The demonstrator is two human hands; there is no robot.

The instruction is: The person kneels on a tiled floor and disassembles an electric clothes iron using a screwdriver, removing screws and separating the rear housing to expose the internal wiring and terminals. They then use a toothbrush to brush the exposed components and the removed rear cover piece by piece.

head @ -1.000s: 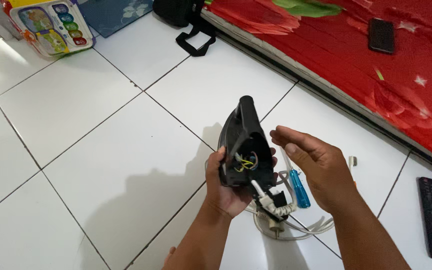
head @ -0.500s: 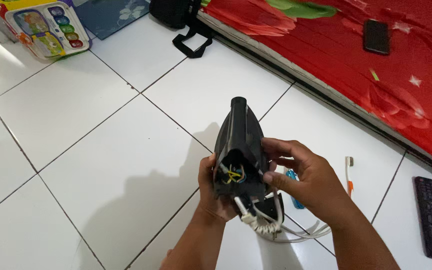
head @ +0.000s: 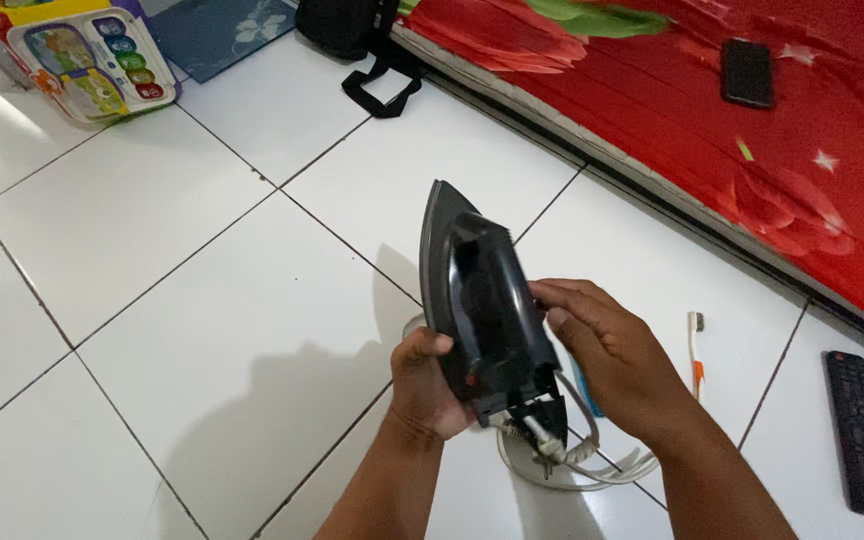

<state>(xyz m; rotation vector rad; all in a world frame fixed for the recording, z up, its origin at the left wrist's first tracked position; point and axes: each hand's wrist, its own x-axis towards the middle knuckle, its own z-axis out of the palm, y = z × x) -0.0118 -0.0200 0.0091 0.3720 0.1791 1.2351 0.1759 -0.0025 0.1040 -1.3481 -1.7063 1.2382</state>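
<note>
A black clothes iron (head: 482,310) is held above the white tiled floor, its tip pointing away from me. My left hand (head: 424,385) grips its left side and base from below. My right hand (head: 607,355) rests on its right side, fingers on the dark top cover. A white cord (head: 572,462) hangs from the iron's rear end and coils on the floor under my hands. A blue-handled tool (head: 586,385) lies mostly hidden behind my right hand.
A toothbrush (head: 695,350) lies on the tile to the right, and a black remote (head: 860,432) farther right. A red floral mattress (head: 752,130) with a black phone (head: 748,72) runs along the back. A black bag (head: 357,35), a blue mat (head: 222,30) and a colourful toy (head: 87,60) sit at the back left.
The iron has been turned so its dark cover faces me in place of the open rear with wires. My right hand went from open beside it to resting on it.
</note>
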